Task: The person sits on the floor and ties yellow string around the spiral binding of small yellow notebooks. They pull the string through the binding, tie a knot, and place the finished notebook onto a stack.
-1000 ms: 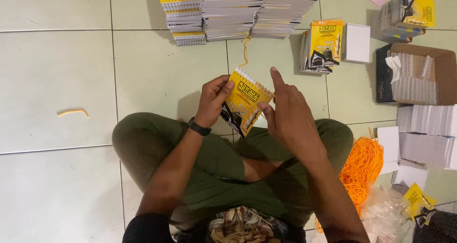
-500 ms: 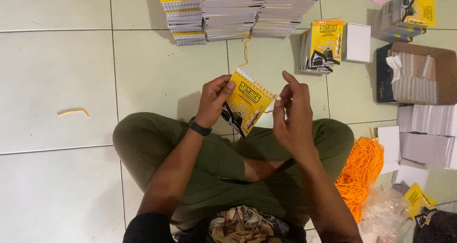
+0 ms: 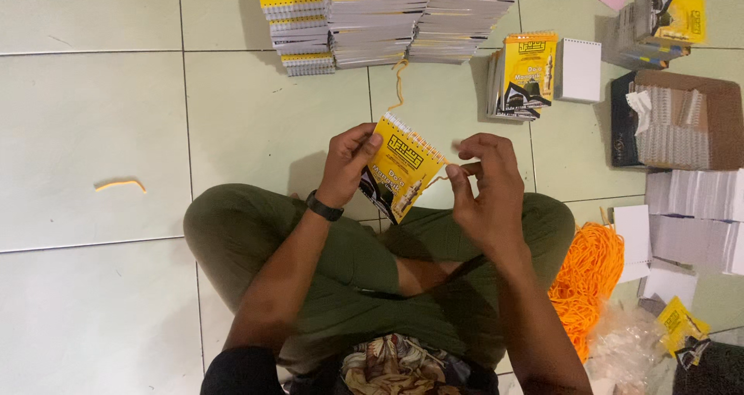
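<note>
Head view, looking down at a person seated cross-legged on a tiled floor [image 3: 93, 108]. The left hand [image 3: 347, 163] pinches a small yellow booklet [image 3: 403, 176] by its left edge, thumb on the cover, and holds it tilted above the knees, its wire spiral binding running along the upper edge. The right hand [image 3: 484, 190] is curled just beside the booklet's right corner, fingertips pressed together on a thin orange cord [image 3: 440, 176] that meets the booklet there — whether the cord already passes through the binding cannot be told.

Stacks of like booklets [image 3: 380, 15] lie well ahead on the floor, with a loose cord [image 3: 398, 81] just in front of them. A heap of orange cords [image 3: 589, 283] sits by the right knee, and another stray piece [image 3: 118, 184] lies far to the left.

Likely faults, as judged from this pose: the cord is fine and gripped only at the fingertips, so it may slip free; the booklet is held by one edge alone, so a pull from the right hand may twist it or tear it from the left — and a snag on the wire coils could bend them or fray the cord.
</note>
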